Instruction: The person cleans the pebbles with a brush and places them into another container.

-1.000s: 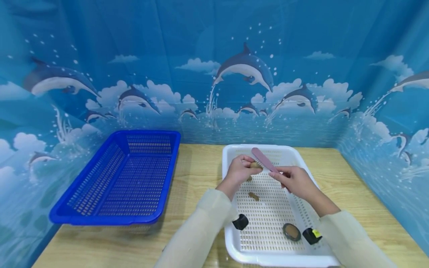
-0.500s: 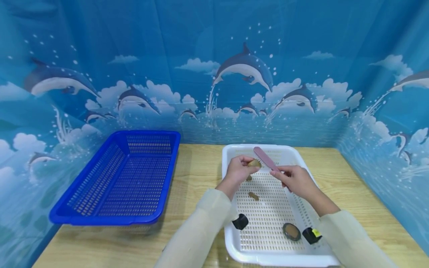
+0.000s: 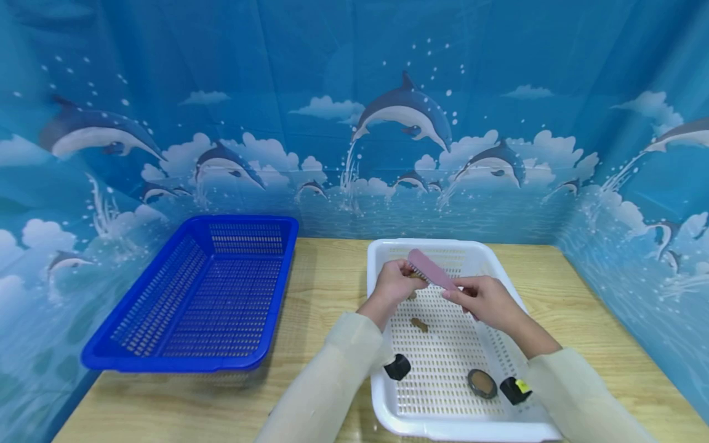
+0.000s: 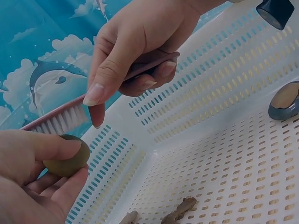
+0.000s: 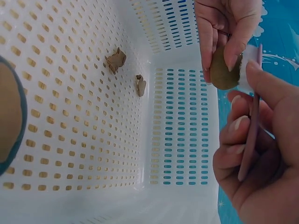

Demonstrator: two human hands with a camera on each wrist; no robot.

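Note:
My left hand (image 3: 391, 284) grips a rounded olive-brown, stone-like piece (image 4: 71, 159) between thumb and fingers, over the far left part of the white basket (image 3: 471, 427). My right hand (image 3: 490, 301) holds a pink brush (image 3: 433, 271) by its handle, with the white bristles facing the piece. In both wrist views the bristles lie right at the edge of the piece; from the head view the brush head hides most of it. Below the hands, a knobbly brown lump (image 3: 419, 324) and a smaller brown bit (image 3: 412, 295) lie on the basket floor.
A dark-rimmed oval piece with a brown centre (image 3: 482, 383) lies in the near right of the white basket. Black wrist cameras (image 3: 397, 367) show by both sleeves. To the left stands a blue basket (image 3: 177, 364) on the wooden table (image 3: 321, 277). A dolphin-print curtain (image 3: 343, 80) surrounds it.
The brush has tipped and shifted left and down over the piece, so its head now covers most of it. The left hand has barely moved.

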